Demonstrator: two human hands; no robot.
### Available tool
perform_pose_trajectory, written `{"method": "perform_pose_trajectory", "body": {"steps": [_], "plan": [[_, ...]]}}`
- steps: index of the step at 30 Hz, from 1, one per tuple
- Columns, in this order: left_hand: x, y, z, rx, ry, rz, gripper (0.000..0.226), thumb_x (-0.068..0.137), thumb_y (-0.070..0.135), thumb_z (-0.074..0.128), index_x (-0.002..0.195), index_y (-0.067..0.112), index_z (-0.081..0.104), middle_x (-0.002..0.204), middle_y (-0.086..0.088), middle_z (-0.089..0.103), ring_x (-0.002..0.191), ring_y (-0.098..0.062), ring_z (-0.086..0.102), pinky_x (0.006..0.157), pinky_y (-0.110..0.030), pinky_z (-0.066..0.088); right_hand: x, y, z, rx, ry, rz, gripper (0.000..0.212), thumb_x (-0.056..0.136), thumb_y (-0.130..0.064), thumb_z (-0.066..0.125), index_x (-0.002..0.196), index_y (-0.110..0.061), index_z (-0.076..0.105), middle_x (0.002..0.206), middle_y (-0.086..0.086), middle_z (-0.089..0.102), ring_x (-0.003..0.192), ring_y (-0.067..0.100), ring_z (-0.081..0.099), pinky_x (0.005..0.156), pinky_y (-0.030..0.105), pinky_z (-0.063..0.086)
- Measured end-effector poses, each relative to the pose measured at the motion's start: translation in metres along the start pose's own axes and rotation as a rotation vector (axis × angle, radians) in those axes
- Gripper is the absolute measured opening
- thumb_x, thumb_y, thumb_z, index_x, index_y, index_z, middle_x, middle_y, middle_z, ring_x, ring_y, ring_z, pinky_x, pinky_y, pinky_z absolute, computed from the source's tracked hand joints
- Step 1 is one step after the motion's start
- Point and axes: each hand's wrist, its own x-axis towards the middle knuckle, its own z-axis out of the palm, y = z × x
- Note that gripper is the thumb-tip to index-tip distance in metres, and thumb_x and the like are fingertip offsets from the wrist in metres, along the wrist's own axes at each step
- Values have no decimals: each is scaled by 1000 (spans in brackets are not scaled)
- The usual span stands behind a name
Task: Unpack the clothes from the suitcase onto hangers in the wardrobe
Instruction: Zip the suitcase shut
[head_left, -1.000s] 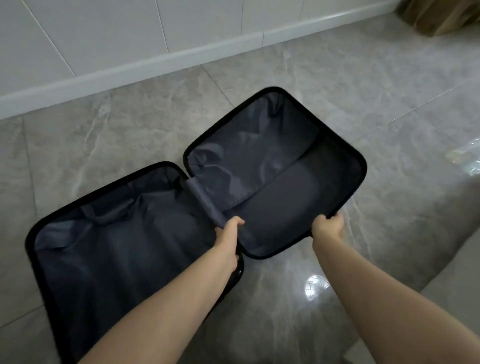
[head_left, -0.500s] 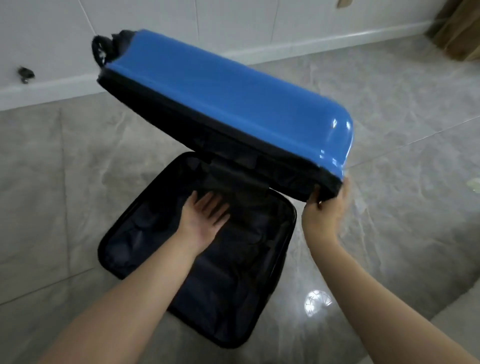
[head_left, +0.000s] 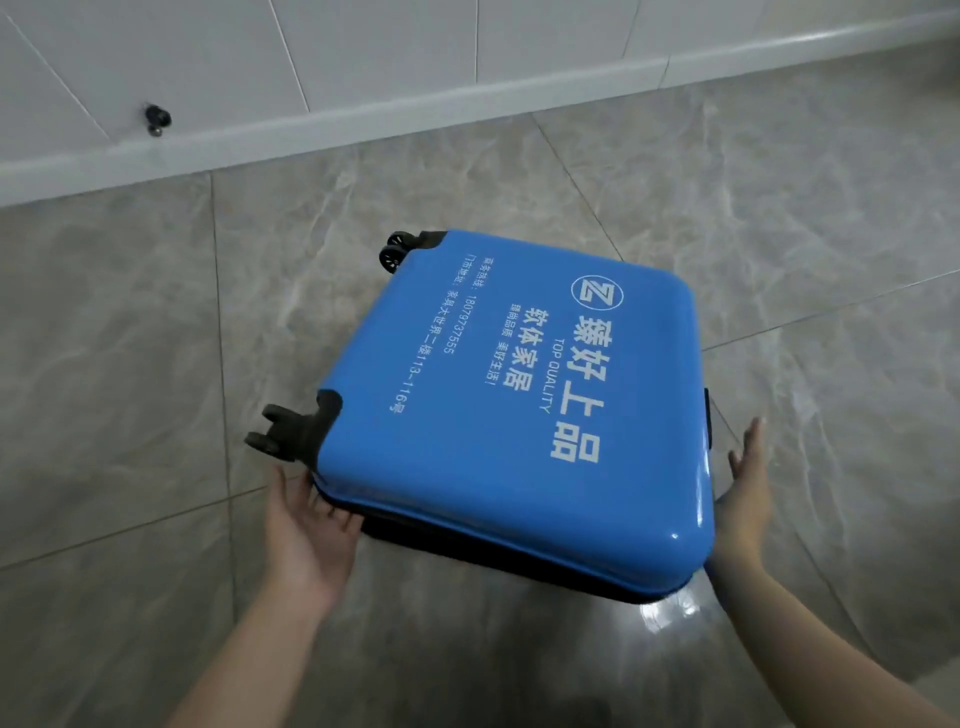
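Observation:
A blue hard-shell suitcase (head_left: 498, 395) with white printed lettering lies flat on the grey tiled floor, its two halves folded together, black wheels at its left side. My left hand (head_left: 306, 525) rests with fingers spread against the near left corner. At the right edge of the case my right hand (head_left: 745, 488) is open, palm toward the shell, fingers pointing away. No clothes, hangers or wardrobe are in view.
A white wall with a white skirting board (head_left: 467, 109) runs along the back. A small black door stop (head_left: 157, 118) sits on the wall at the upper left. Glossy marble-pattern floor tiles (head_left: 779, 208) surround the case.
The suitcase lay open with its dark lining showing; the blue lid swung over and is now down on the other half. My left hand came out of the inside to the case's corner.

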Motion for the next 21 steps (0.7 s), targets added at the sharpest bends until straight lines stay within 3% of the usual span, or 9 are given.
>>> {"method": "perform_pose_trajectory", "body": {"steps": [2,3,5,6,9,11,15,19,21], "plan": [[1,-6,0,252,165,86,55,96,66,30,122,29,60,120,-3,68,107,-19,65,92,-34,46,4,12,-6,-70,55,45,68,100,-9,47,156,-35,17,158,-5,33,140,13,40,112,36,36],[3,-9,-3,354,286,131,52,98,64,24,110,32,62,115,-3,68,103,-19,63,93,-35,45,4,17,-9,-50,66,101,69,100,-5,48,156,-33,20,156,-2,38,136,14,44,109,36,38],[9,-15,-10,427,472,192,46,101,59,19,95,35,59,112,-5,65,105,-22,59,104,-37,39,5,23,-11,-8,101,208,58,100,-12,51,152,-28,32,147,3,50,124,16,54,104,34,42],[13,-17,-14,418,496,191,47,101,58,19,99,34,60,116,-5,64,112,-21,57,109,-37,36,4,24,-11,29,93,271,50,101,-18,50,148,-26,38,142,5,55,119,17,57,101,35,43],[26,-16,-15,223,361,125,49,99,62,22,114,33,58,122,1,64,123,-17,56,105,-31,40,-9,27,-4,176,-12,463,35,98,-36,48,128,-23,61,123,7,68,109,24,66,91,43,52],[33,-16,-9,74,233,78,52,96,66,26,115,33,63,118,3,67,119,-16,59,98,-31,45,-16,30,-1,274,-63,576,36,94,-44,50,112,-21,71,113,6,74,108,30,68,94,47,53],[33,-24,-3,40,141,75,60,92,70,32,90,33,79,103,7,76,96,-10,72,88,-33,50,-13,44,-5,418,-109,664,56,91,-62,48,123,-22,69,126,5,69,121,29,62,108,49,44],[28,-32,-15,37,47,4,53,99,53,29,114,24,71,114,0,73,110,-18,66,94,-36,48,9,19,-15,337,-329,596,56,83,-70,54,111,-26,76,112,4,75,103,25,72,81,37,59],[22,-48,-29,176,27,-53,43,104,38,27,116,20,64,115,-5,71,108,-22,64,93,-41,48,29,-2,-22,110,-313,527,58,84,-70,55,109,-21,74,111,3,74,97,26,72,85,38,55]]}}
